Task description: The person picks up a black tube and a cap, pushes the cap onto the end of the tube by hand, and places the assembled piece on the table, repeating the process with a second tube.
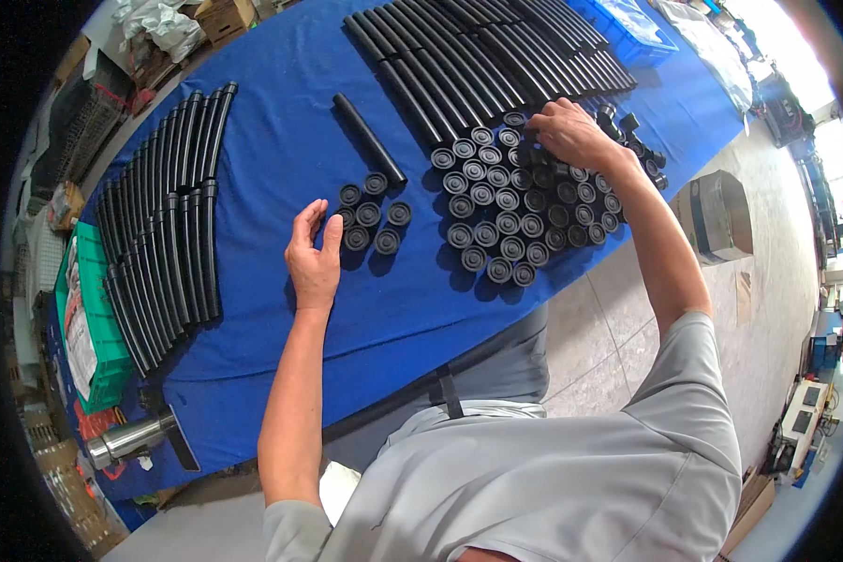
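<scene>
My left hand (314,258) is raised over the blue cloth, thumb and fingers apart, with nothing in it. Just beyond its fingertips stands a small group of round black caps (368,214) with ringed tops. A single black tube (370,139) lies behind that group. My right hand (574,134) reaches over the back of a larger cluster of the same caps (508,223). Its fingers bend down among them, and the fingertips are hidden, so what they hold does not show.
Rows of black tubes (478,61) lie at the back, and another stack of tubes (173,220) is on the left. Small black fittings (632,140) lie right of my right hand. A green crate (112,342), a blue bin (642,37) and a metal cylinder (126,442) sit near the table edges.
</scene>
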`<control>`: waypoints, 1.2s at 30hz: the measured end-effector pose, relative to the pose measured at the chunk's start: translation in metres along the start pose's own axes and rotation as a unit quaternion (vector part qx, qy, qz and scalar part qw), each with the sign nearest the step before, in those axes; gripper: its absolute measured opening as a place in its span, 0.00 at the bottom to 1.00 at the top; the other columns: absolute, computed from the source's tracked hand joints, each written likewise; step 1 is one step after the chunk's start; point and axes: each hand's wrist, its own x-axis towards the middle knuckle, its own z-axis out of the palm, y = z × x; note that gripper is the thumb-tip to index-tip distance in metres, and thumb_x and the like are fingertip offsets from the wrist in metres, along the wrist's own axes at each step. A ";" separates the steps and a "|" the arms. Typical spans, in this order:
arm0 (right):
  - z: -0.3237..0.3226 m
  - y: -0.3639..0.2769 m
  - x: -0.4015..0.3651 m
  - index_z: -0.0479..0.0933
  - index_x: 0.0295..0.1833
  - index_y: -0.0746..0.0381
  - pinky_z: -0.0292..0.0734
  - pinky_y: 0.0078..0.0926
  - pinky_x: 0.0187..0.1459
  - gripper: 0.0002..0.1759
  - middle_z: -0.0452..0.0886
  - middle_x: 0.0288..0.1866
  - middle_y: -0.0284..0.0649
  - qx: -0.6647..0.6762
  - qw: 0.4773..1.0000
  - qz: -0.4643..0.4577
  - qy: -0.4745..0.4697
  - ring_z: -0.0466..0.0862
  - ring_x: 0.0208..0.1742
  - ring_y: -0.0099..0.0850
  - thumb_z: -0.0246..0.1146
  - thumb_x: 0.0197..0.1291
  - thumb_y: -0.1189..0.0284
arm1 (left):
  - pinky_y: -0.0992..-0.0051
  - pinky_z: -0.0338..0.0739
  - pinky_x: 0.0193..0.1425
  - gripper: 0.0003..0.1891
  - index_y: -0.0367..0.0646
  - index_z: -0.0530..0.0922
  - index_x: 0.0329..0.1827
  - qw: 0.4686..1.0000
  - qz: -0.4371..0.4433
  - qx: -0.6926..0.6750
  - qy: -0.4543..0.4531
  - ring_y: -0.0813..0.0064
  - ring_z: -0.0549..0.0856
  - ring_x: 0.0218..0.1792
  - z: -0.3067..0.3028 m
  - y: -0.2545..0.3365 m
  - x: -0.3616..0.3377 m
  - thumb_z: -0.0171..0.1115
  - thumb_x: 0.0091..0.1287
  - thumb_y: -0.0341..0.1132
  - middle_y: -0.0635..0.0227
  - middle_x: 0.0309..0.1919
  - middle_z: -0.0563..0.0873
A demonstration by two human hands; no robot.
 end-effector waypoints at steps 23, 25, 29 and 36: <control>-0.014 0.005 -0.001 0.85 0.51 0.60 0.79 0.47 0.58 0.10 0.86 0.44 0.45 0.041 0.980 0.032 0.192 0.82 0.54 0.49 0.63 0.69 0.71 | 0.65 0.81 0.69 0.20 0.32 0.81 0.62 1.000 0.004 -0.017 0.004 0.63 0.88 0.61 0.000 -0.003 0.000 0.70 0.75 0.37 0.52 0.58 0.89; -0.011 0.008 -0.008 0.86 0.50 0.59 0.78 0.45 0.59 0.10 0.85 0.48 0.43 0.010 0.986 0.031 0.165 0.81 0.56 0.46 0.63 0.67 0.73 | 0.65 0.81 0.69 0.20 0.32 0.81 0.62 1.000 0.001 -0.020 0.004 0.63 0.88 0.61 0.000 -0.003 0.000 0.70 0.74 0.36 0.53 0.58 0.89; 0.008 0.006 -0.017 0.87 0.56 0.55 0.77 0.42 0.60 0.17 0.83 0.50 0.41 0.011 0.993 -0.007 0.119 0.81 0.56 0.43 0.62 0.65 0.75 | 0.65 0.81 0.69 0.19 0.31 0.82 0.61 1.000 0.003 -0.015 0.003 0.63 0.88 0.60 0.001 -0.004 0.000 0.71 0.74 0.36 0.52 0.57 0.89; 0.001 -0.005 -0.011 0.86 0.53 0.56 0.78 0.41 0.60 0.14 0.83 0.48 0.41 0.025 0.990 0.005 0.136 0.81 0.56 0.43 0.67 0.62 0.74 | 0.65 0.81 0.69 0.19 0.31 0.82 0.61 1.000 0.006 -0.010 0.003 0.62 0.89 0.60 0.000 -0.003 0.000 0.70 0.74 0.35 0.52 0.57 0.89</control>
